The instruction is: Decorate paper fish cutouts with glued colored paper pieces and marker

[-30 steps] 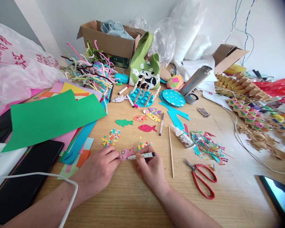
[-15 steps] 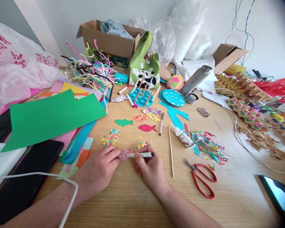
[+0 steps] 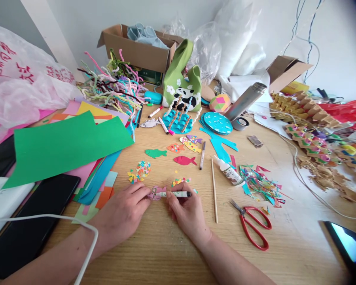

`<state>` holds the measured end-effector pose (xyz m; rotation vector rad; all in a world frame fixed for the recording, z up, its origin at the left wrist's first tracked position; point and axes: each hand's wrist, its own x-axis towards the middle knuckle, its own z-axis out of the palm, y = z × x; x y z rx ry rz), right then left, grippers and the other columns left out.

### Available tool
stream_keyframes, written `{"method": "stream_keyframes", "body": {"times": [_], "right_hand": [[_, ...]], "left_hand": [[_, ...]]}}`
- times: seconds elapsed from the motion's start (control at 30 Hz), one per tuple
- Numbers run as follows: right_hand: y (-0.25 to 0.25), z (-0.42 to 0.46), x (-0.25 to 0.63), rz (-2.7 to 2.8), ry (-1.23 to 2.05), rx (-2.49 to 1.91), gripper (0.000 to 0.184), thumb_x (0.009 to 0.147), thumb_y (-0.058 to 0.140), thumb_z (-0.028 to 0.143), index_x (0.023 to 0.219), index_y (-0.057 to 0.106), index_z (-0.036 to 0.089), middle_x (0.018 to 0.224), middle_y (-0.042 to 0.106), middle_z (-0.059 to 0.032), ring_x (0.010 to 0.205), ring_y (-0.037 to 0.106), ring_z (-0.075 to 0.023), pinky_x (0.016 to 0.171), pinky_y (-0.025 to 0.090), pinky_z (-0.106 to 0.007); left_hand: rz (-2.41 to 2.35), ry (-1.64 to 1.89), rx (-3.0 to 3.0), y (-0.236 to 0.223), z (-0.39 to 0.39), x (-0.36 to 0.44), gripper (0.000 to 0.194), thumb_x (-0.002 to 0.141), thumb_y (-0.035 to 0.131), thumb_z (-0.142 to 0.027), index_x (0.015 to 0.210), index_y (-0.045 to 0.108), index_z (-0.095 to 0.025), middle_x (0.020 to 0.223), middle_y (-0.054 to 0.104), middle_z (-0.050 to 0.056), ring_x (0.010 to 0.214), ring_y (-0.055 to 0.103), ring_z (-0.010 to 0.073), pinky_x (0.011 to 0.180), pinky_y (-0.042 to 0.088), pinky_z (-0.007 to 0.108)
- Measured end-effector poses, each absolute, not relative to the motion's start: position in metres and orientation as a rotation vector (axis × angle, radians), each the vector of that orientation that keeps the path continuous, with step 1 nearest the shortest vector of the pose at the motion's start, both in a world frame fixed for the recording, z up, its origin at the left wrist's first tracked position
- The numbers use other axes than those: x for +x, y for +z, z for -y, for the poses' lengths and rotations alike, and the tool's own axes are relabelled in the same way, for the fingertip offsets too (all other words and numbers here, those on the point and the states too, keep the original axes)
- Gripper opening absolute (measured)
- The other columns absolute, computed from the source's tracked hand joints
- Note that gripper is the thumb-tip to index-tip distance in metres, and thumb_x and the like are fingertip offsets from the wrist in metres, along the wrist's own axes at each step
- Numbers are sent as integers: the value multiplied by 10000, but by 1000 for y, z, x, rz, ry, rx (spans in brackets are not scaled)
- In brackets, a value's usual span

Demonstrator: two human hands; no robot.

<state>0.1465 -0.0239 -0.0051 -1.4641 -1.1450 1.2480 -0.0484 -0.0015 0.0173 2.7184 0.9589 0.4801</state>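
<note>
My right hand (image 3: 187,211) is closed round a marker pen (image 3: 177,194), its tip resting on a small pink paper fish (image 3: 158,192) on the wooden table. The fingers of my left hand (image 3: 125,211) pinch and press the fish's left end flat. Little heaps of coloured paper bits (image 3: 139,171) lie just beyond both hands. Further back sit a green fish (image 3: 156,152), a red fish (image 3: 184,160) and several spotted paper fish (image 3: 190,144).
Red scissors (image 3: 250,222), a wooden stick (image 3: 214,189) and a glue bottle (image 3: 229,171) lie right of my hands. Coloured paper sheets (image 3: 65,148), a black tablet (image 3: 29,229) and a white cable (image 3: 47,217) lie left. Pipe cleaners (image 3: 112,85), a cardboard box (image 3: 136,49) and a panda bag (image 3: 182,89) stand behind.
The pen tip has shifted slightly left over the pink fish, and both hands have crept a little up the table. Everything else lies as before.
</note>
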Motion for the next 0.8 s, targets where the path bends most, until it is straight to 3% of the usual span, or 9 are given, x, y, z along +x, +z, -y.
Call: {"method": "stream_keyframes", "body": {"times": [0.8], "right_hand": [[-3, 23, 145, 1069, 1267, -1475, 315, 835, 653, 492, 765, 518, 216, 509, 497, 63, 367, 407, -85, 342, 306, -195]], "left_hand": [[-948, 438, 2695, 17, 0, -49, 365, 872, 406, 26, 1033, 696, -126, 1017, 676, 75, 1011, 580, 239, 910, 572, 415]]}}
